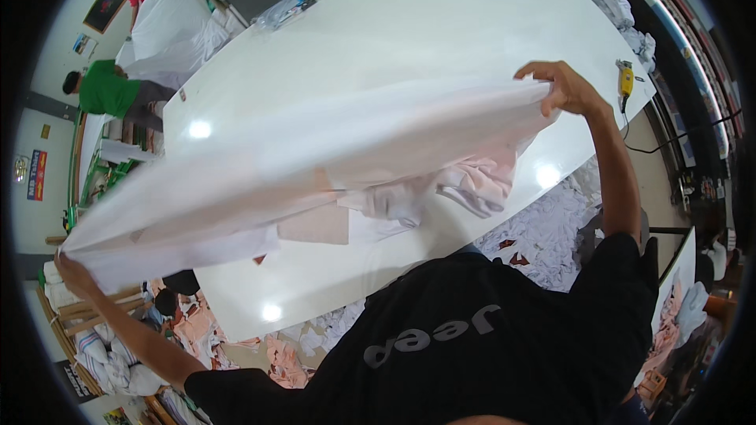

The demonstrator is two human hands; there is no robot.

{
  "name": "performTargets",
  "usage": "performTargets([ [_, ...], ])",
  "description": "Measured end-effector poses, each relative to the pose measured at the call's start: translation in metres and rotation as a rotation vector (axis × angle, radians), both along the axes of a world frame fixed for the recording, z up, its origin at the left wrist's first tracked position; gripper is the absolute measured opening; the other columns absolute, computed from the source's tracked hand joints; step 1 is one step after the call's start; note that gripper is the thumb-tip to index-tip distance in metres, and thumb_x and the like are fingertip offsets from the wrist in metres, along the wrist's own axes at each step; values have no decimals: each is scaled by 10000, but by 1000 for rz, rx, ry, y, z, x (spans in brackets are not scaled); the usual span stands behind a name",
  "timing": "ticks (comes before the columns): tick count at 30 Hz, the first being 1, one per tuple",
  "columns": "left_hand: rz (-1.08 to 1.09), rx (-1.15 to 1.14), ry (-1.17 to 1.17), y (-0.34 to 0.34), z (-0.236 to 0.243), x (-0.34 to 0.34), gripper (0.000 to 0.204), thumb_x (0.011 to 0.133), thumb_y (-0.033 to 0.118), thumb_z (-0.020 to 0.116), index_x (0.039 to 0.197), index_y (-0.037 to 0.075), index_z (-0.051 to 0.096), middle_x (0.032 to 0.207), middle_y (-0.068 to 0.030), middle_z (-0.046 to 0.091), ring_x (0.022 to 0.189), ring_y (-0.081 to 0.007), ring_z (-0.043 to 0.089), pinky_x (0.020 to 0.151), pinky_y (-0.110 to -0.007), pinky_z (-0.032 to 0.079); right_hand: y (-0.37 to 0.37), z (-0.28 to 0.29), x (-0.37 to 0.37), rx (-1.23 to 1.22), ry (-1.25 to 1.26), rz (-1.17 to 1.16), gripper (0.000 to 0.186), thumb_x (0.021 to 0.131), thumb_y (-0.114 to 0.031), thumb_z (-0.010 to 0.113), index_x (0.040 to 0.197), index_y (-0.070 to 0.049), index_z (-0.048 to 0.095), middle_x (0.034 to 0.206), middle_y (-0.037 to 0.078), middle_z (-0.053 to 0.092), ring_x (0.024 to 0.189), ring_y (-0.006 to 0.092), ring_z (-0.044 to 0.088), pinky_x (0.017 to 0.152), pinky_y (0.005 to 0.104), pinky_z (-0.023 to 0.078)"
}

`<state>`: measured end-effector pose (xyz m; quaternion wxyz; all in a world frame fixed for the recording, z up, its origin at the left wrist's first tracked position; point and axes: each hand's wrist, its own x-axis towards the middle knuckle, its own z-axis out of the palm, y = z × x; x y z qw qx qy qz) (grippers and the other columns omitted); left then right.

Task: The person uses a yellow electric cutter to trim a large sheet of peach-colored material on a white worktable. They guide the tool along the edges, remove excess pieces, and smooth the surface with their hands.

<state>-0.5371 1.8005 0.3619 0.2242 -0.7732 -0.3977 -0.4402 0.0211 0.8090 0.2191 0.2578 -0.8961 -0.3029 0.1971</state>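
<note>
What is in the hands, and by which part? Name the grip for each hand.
A wide white cloth sheet, stretched over the white table. The left hand grips its left end, the right hand its right end, fabric bunched in each grip.

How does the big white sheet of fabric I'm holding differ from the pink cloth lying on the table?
The large white fabric sheet is stretched out in the air between the left hand and right hand; the crumpled pink cloth lies bunched on the white table. The sheet is far larger. Both are soft textiles.
</note>
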Motion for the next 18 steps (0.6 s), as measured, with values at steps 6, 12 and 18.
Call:
performTargets([
  [6,223,-149,-4,-50,28,47,482,1189,374,416,1519,94,628,1443,-220,722,1324,-459,676,1096,-547,542,-104,-66,57,-314,-241,-152,357,855,-192,811,1209,-202,854,1076,143,833,965,399,781,914,489,615],
  [12,221,-226,411,-84,-63,216,458,1141,294,451,1498,71,631,1390,-241,734,1290,-501,669,1090,-577,531,-178,-210,262,47,-706,-890,248,899,-96,662,1057,-84,852,949,170,837,856,357,811,805,468,633],
  [18,193,-260,397,-60,-50,354,442,1127,317,468,1425,79,693,1315,-235,763,1182,-498,718,1006,-584,575,-214,-89,456,77,-542,-817,246,968,-297,707,1084,-82,737,982,149,733,888,323,721,809,520,599],
])
